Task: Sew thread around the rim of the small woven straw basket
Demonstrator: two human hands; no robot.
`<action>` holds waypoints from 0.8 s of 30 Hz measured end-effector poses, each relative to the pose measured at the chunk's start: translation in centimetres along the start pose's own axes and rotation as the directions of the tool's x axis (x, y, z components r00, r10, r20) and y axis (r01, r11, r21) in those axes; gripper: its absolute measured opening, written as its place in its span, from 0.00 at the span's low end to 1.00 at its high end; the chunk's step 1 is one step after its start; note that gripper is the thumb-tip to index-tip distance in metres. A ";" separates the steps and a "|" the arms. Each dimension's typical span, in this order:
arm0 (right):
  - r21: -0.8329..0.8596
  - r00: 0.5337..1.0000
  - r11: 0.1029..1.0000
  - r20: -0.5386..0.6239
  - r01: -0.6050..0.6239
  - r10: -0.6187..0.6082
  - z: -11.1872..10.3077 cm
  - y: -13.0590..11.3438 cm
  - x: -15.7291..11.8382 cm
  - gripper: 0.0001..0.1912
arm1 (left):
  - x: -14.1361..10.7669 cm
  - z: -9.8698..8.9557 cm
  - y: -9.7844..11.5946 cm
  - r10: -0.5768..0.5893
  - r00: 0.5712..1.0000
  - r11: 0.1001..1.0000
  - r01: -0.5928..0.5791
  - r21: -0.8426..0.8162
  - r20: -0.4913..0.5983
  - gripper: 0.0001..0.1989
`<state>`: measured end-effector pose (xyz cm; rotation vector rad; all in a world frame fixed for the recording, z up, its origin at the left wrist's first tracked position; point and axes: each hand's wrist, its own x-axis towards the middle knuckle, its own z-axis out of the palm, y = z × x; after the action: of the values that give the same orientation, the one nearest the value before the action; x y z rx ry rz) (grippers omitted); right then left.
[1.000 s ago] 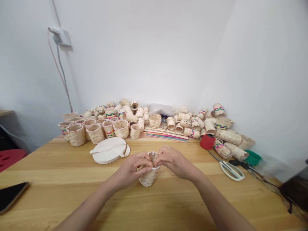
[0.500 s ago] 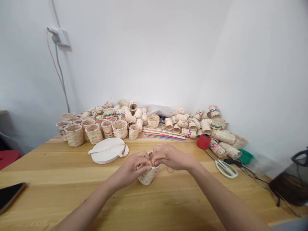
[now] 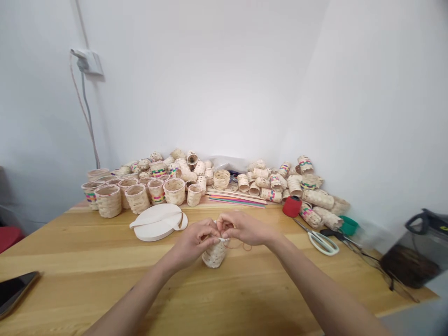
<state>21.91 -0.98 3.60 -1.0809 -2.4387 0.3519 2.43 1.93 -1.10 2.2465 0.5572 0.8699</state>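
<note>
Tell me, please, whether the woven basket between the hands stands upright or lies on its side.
Upright: the woven basket has its rim on top, held by the left hand and right hand, its body below.

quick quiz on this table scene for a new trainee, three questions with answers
1. What object do the left hand and the right hand both touch?
2. True or false: the white-handled scissors lie to the right of the hands.
3. Fill in the blank: the spool of thread on the table is coloured ___.

Key:
1. A small woven basket
2. True
3. Red
</note>
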 end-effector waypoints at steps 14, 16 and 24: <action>-0.523 0.882 0.850 -0.368 0.064 -0.294 5.3 1.3 -0.5 0.07 | 0.4 0.3 -2.3 -0.124 0.961 0.991 0.107 -0.082 -0.249 0.10; -0.547 0.853 0.834 -0.396 0.079 -0.341 5.4 1.6 -0.2 0.08 | 0.5 0.6 -2.4 -0.141 0.955 0.986 0.113 -0.119 -0.260 0.11; -0.403 0.853 0.906 -0.420 0.130 -0.310 7.9 -2.7 0.1 0.11 | 0.5 0.7 -3.3 -0.229 0.883 0.969 0.166 -0.184 -0.410 0.15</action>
<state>16.24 -3.07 -2.19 -0.8703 -2.1775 -0.4187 2.80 4.20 -3.59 1.8302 0.8784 1.2637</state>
